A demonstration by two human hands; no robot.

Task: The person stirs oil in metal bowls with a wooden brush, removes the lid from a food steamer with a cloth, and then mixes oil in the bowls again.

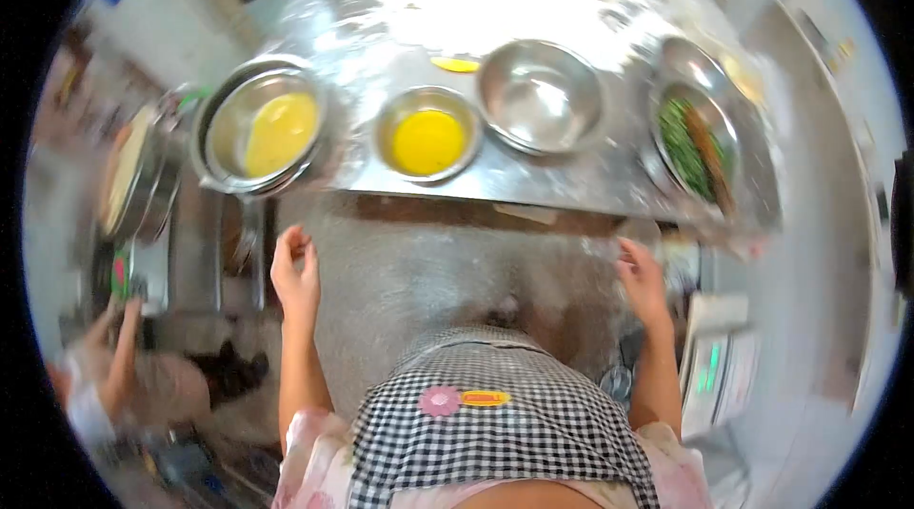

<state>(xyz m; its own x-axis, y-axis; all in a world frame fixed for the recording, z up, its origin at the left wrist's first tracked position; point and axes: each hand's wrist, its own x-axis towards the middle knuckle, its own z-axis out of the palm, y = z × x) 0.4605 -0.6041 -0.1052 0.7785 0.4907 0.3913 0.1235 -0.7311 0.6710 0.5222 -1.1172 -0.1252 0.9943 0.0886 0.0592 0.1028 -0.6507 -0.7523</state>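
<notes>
Our left hand (295,266) hangs released before the metal surface (571,183), fingers loosely bent and thumb apart — nearest the stacked bowls (227,142) at the left end, where yellow liquid (281,133) sits in the inner one. Our right hand (640,271), slightly blurred, is released too, fingers bent, near the front edge and closest to the bowl of greens (692,93). Across those greens (679,152) leans a brown utensil (709,161). Between these we see a small bowl (428,98) of deeper yellow liquid (428,142) and, just beside it, a wide shiny bowl (540,95); a flat yellow piece (455,64) lies behind them. White smears mark the surface. To our left, a co-worker (143,385) reaches forward — both hands near something green (119,271).
</notes>
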